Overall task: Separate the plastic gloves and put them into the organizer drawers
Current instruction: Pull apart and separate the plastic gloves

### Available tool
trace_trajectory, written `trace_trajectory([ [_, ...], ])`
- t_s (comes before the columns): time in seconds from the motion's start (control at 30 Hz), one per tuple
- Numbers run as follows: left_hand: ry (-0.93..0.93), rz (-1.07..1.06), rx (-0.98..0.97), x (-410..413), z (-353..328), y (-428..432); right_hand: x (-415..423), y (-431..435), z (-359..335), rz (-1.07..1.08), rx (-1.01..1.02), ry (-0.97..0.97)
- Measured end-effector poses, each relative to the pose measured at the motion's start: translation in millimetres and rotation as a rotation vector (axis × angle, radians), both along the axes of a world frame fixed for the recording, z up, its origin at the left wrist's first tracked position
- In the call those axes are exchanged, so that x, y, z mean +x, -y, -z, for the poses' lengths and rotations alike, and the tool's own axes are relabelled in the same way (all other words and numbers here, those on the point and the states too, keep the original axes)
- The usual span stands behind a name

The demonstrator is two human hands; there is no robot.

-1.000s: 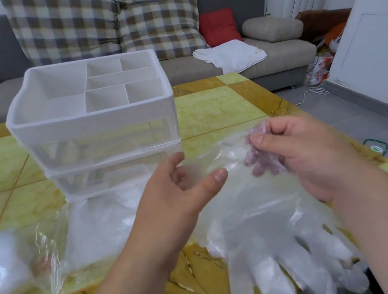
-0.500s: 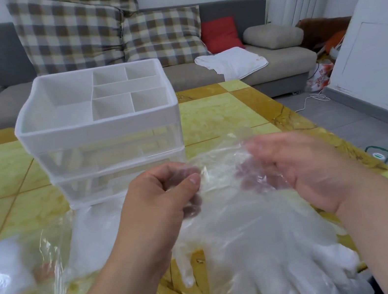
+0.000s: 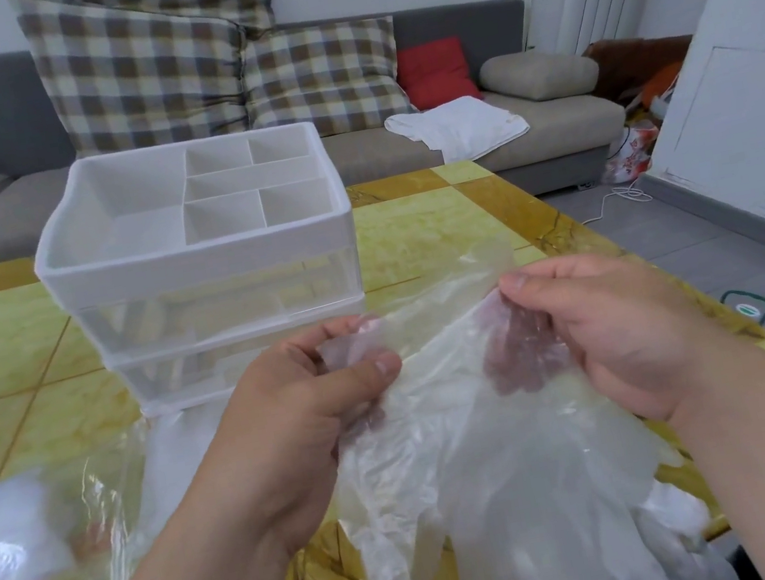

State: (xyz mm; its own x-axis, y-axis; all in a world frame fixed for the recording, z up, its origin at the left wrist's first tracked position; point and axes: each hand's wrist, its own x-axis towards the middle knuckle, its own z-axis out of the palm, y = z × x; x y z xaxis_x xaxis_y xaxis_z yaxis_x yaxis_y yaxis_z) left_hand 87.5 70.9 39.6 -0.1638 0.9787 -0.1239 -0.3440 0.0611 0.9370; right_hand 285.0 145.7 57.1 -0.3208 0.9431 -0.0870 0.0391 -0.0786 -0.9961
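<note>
Plastic gloves [image 3: 503,463]: a clump of thin clear film with several layers stuck together. It is held up over the near side of the table [image 3: 436,229], at about 6 o'clock in the view. The finger ends hang toward 5 o'clock. Layer count cannot be told.

Left hand [image 3: 301,421]: thumb and curled fingers pinch one cuff edge at the clump's 10 o'clock.

Right hand [image 3: 622,329]: thumb on top, fingers curled behind the film and visible through it. It pinches the opposite cuff edge at 1 o'clock. The film between the two hands is drawn fairly taut.

Organizer [image 3: 197,266]: stands on the table at 11 o'clock from the gloves, near but apart. It has a white divided tray on top and two clear drawers below, the upper drawer [image 3: 220,308] and the lower drawer [image 3: 201,373]. Both appear pushed in.

Clear wrapper [image 3: 3,556] holding a white bundle lies at 9 o'clock, at the frame edge.

Handling, judged:
- Weight and stiffness: nearly weightless and fully limp, so a glove will drape or drift once released.
- Surface: the film looks slick, yet the layers probably cling, so one pulled glove is likely to drag its neighbour.
- Strength: thin enough to stretch or tear under a sharp tug.
- Best hold: at the cuff opening, with a single layer pinched between thumb and fingertip and peeled sideways slowly.
- Poor hold: the finger ends, which look tangled.
- A drawer needs opening first, which calls for one free hand.
</note>
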Motion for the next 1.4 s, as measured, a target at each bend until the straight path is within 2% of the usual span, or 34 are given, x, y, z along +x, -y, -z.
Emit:
trace_trajectory([
  [0.1, 0.174, 0.09, -0.107, 3.3, -2.8, 3.4, -1.8, 1.9, -0.2, -0.004, -0.002, 0.005],
  [0.17, 0.195, 0.099, -0.151, 5.0, -2.8, 3.7, -3.5, 2.3, 1.5, 0.003, 0.003, 0.011],
  [0.37, -0.121, 0.0, -0.158, 3.8, 7.9, -0.9, -6.6, 0.8, 6.3, -0.062, 0.011, 0.036],
  [0.47, -0.103, 0.028, -0.098, 3.8, 8.3, -1.0, -7.4, -0.9, 9.9, -0.037, 0.081, 0.084],
  [0.57, -0.035, 0.159, -0.026, -0.2, 7.3, 0.5, -8.5, -3.6, 12.4, 0.011, 0.102, 0.037],
  [0.67, -0.088, 0.295, -0.028, -2.5, 9.2, 2.7, -11.1, -3.1, 12.2, 0.012, 0.115, 0.002],
  [0.8, -0.281, 0.207, -0.078, -1.9, 19.0, -0.8, -10.6, -7.1, 15.2, 0.042, 0.147, 0.024],
  [0.97, -0.419, 0.13, -0.123, 0.0, 19.8, -2.0, -7.2, -9.8, 18.2, 0.073, 0.194, 0.115],
  [1.1, -0.401, 0.135, -0.142, -0.4, 21.5, -3.1, -8.4, -10.8, 22.4, 0.043, 0.202, 0.129],
  [1.33, -0.248, 0.112, -0.213, 1.3, 29.8, -7.9, -12.7, -7.1, 24.9, -0.084, 0.154, 0.155],
  [1.4, -0.269, 0.099, -0.199, -0.9, 32.7, -6.8, -11.9, -8.5, 25.2, -0.044, 0.104, 0.132],
])
